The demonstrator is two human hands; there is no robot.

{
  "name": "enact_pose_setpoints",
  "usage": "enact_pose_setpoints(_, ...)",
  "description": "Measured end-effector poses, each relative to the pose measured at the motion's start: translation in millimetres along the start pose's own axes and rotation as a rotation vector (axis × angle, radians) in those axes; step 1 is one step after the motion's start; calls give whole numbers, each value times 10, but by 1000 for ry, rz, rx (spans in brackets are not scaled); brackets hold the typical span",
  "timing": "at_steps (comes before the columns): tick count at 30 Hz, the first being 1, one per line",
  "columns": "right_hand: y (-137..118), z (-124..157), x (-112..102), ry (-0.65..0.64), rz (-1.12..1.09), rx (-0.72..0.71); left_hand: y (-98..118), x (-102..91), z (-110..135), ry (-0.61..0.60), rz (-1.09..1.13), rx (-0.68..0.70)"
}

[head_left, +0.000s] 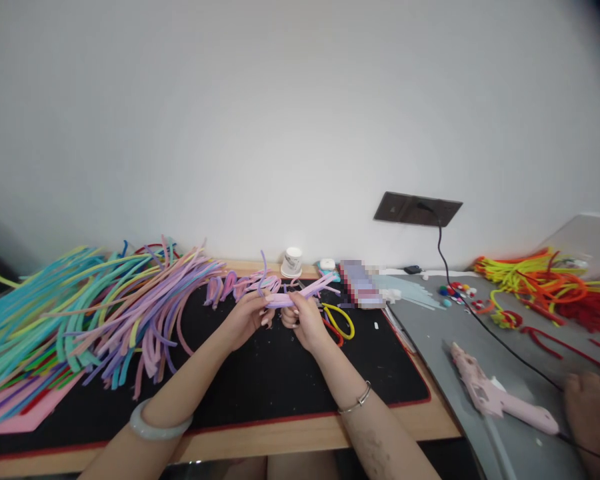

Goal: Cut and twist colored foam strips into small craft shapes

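Both hands hold a bundle of pink and lilac pipe cleaners (279, 302) level above the black mat (280, 380). My left hand (249, 317) pinches the bundle's left end, where one lilac stem sticks up. Curled around its middle is my right hand (303, 319), with the loose ends pointing right past it. Just behind the hands lie more looped pink and lilac pipe cleaners (229, 285). To the right of my right hand are yellow loops (344, 321), which look like scissor handles, and a red loop partly hidden.
A large heap of pastel pipe cleaners (145, 307) covers the left. Behind stand a white cup (292, 261) and a phone (363, 283). On the grey table at right are a pink glue gun (500, 393), its cord, pom-poms (457, 292), orange-yellow stems (540, 280) and another person's hand (590, 407).
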State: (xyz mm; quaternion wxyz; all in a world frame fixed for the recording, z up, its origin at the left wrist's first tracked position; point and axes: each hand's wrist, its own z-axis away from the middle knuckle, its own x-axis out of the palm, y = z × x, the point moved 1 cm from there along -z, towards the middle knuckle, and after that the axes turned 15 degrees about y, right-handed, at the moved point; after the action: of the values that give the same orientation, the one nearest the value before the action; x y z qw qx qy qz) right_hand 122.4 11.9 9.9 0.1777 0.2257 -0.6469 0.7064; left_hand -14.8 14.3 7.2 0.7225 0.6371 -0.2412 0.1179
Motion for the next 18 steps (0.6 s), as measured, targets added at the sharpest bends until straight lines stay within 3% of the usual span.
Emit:
enact_pose_setpoints(5, 58, -10, 9, 116, 10, -68, 1, 29, 6, 31, -1, 47)
enact_pose_setpoints(12, 190, 16, 12, 248, 85, -170, -123, 119, 51, 56, 116, -13)
enact_pose_setpoints(18, 281, 57, 27, 274, 133, -230, -183, 180, 64, 83, 126, 7)
